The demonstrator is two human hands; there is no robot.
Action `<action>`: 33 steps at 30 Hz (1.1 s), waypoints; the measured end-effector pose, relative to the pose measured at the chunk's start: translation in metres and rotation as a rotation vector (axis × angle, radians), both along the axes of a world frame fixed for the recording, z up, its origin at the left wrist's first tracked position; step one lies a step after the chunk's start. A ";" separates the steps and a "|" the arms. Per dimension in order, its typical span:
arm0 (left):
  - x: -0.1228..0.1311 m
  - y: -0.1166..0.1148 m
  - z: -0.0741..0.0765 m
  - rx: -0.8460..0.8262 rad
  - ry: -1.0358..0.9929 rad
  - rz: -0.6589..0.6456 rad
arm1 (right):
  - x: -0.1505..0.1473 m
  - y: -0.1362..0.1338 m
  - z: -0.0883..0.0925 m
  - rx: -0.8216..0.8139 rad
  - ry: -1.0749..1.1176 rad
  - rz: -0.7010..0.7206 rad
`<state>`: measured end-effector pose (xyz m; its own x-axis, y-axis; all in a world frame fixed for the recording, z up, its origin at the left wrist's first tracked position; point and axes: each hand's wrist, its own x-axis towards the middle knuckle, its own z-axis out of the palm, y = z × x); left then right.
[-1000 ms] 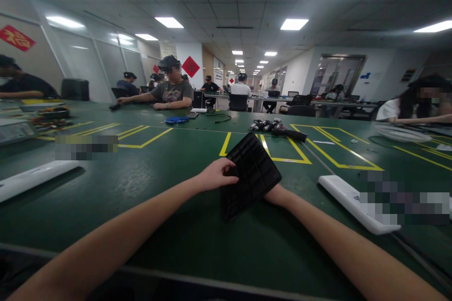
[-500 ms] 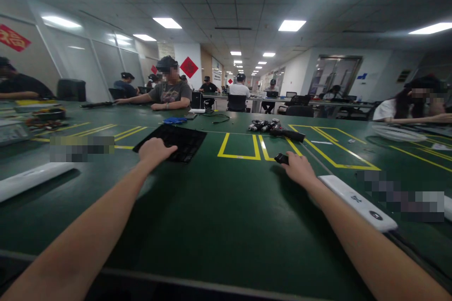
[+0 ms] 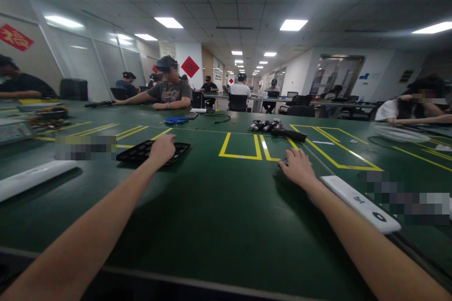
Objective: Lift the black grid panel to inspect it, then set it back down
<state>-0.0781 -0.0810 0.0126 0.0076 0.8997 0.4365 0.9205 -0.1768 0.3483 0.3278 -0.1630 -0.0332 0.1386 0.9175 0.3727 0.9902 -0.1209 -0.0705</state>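
My left hand (image 3: 162, 149) rests on top of a flat black compartment tray (image 3: 139, 153) that lies on the green table (image 3: 219, 207), left of centre. Its index finger stretches forward across the tray's far edge. My right hand (image 3: 299, 167) lies palm down on the table right of centre with its fingers stretched out. The fingertips cover a small dark object (image 3: 283, 163), of which only a sliver shows. Nothing is lifted off the table.
A long white bar (image 3: 358, 203) lies just right of my right wrist, another white bar (image 3: 35, 176) at the far left. Yellow tape boxes (image 3: 240, 146) mark the table. A black tool with metal parts (image 3: 273, 128) and a blue item (image 3: 175, 120) lie farther back. People sit across the table.
One second ago both hands held the black tray up at the centre. My left hand then set it down on the left and slid it further left; my right hand moved right onto the small dark object.
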 end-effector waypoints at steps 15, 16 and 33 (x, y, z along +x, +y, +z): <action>0.079 -0.029 -0.041 -0.038 0.365 -0.374 | -0.067 -0.024 -0.009 -0.411 0.122 0.405; 0.084 -0.036 -0.041 0.003 0.370 -0.400 | -0.066 -0.024 -0.009 -0.409 0.122 0.408; 0.111 -0.069 -0.031 0.058 0.405 -0.550 | -0.018 -0.009 0.007 0.033 -0.089 0.140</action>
